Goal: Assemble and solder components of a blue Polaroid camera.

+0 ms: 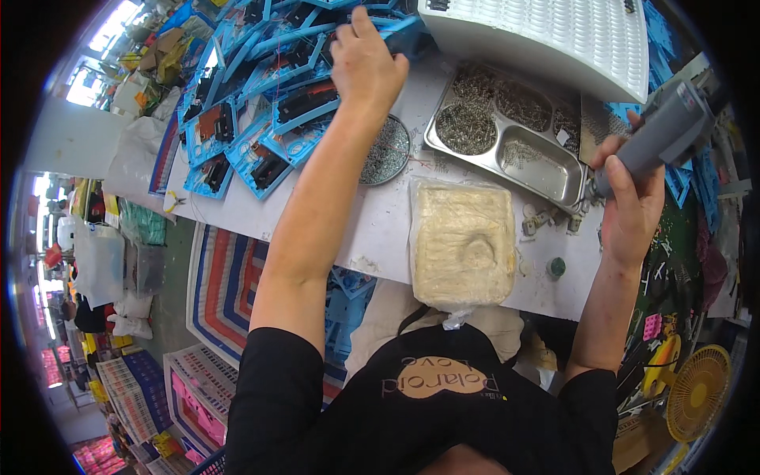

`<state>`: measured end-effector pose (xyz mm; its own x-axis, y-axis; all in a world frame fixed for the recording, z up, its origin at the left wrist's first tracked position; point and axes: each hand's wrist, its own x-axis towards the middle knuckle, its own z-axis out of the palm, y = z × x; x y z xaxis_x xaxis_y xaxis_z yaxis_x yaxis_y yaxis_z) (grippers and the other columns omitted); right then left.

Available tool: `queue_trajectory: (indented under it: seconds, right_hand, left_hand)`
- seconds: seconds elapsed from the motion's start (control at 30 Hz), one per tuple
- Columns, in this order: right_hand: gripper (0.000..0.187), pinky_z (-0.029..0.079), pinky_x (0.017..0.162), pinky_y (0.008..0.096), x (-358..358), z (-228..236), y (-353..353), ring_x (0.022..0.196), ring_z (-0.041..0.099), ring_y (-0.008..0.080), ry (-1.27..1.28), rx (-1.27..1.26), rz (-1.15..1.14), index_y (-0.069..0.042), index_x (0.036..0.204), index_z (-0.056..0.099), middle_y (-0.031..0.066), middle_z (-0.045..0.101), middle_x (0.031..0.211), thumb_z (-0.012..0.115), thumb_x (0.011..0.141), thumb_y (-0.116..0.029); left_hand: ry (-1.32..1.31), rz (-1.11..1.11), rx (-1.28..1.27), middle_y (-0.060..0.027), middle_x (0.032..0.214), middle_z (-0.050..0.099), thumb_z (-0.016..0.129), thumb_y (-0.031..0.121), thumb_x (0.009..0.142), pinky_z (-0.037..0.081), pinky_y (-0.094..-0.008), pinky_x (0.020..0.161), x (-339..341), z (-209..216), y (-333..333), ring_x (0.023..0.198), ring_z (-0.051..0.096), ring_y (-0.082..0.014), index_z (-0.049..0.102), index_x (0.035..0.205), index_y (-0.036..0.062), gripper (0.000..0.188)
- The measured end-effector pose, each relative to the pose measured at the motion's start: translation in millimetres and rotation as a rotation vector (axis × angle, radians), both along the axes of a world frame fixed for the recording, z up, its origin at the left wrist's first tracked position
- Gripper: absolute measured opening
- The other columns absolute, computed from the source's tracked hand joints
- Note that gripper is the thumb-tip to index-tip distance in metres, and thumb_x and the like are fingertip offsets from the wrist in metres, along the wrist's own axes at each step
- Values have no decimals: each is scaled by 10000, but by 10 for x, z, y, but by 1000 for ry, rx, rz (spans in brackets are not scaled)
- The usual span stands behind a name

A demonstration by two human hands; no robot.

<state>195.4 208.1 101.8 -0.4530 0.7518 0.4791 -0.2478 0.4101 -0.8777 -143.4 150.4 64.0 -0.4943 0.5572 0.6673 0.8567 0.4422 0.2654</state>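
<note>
My left hand [368, 67] reaches to the far edge of the table, over a heap of blue plastic casings [305, 103] with black parts and thin wires inside. Its thumb and fingers are apart, and I see nothing held in them. On the right, my right hand [633, 198] is wrapped round a grey electric screwdriver [661, 131], tilted with its narrow end toward the steel tray. A round dish of small screws [385, 150] lies beside my left forearm. The compartment steel tray [507, 170] holds several heaps of small metal parts.
A plastic-wrapped yellowish block [461, 241] lies at the table's near edge. Beside it are small metal pieces [537, 222] and a small green-topped item [556, 267]. A white textured box [538, 43] stands behind the tray. A yellow fan [698, 393] is at the lower right.
</note>
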Motion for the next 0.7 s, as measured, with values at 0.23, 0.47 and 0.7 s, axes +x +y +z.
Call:
queue_trajectory:
  seconds: [0.23, 0.47, 0.7]
  right_hand:
    - [469, 464, 1061, 439, 405, 50, -384, 1217, 585, 305, 88, 687, -186, 86, 1400, 475, 244, 611, 1271, 554, 977, -99]
    - [594, 506, 966, 330, -228, -472, -580, 1124, 630, 187, -191, -484, 699, 22, 1386, 538, 151, 652, 1244, 533, 1021, -446]
    - [454, 558, 790, 258, -106, -935, -769, 924, 663, 93, -208, -741, 359, 30, 1382, 529, 83, 696, 1116, 630, 1019, -223]
  left_hand:
    - [70, -468, 357, -187, 1190, 572, 777, 82, 755, 540, -443, 838, 281, 746, -984, 1025, 610, -369, 503, 1368, 57, 672]
    - [-779, -1335, -420, -152, 1352, 608, 786, 166, 809, 481, -351, 1041, 741, 745, -1055, 1195, 617, -214, 459, 1484, 24, 764]
    - [-367, -861, -102, -136, 1307, 616, 794, 141, 840, 518, -378, 957, 1019, 85, -1031, 1168, 619, -257, 551, 1377, 24, 601]
